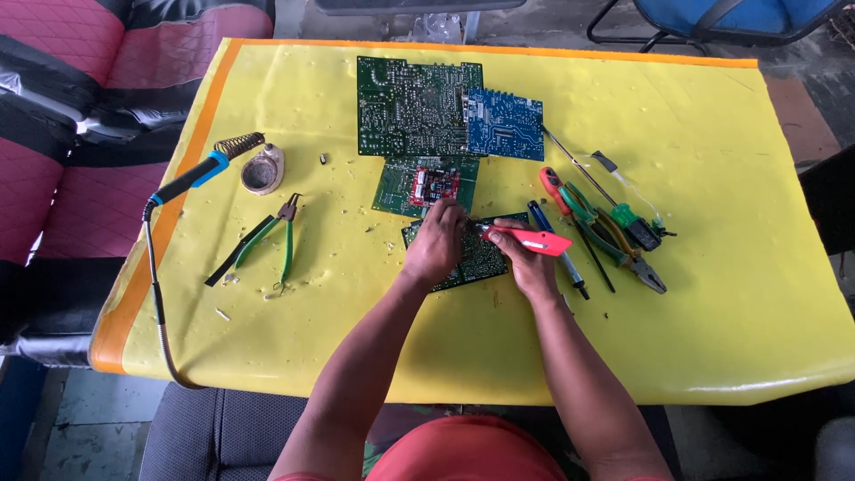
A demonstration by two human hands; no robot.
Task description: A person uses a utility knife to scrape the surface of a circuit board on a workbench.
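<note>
My left hand (435, 242) rests with curled fingers on a dark green circuit board (481, 261) lying on the yellow table cover (356, 312), pinching something small at the board's top edge that I cannot make out. My right hand (527, 264) grips a red pen-shaped tool (533, 239), its tip pointing left toward my left fingers over the same board. Just above lies a smaller green board (401, 183) with a red module (434, 186) on it.
A large green board (408, 105) and a blue board (504, 124) lie at the back. Screwdrivers and pliers (614, 233) sit right of my hands. Green-handled cutters (272, 240), a soldering iron (191, 176) on its coil stand and a round tin (264, 169) are at left.
</note>
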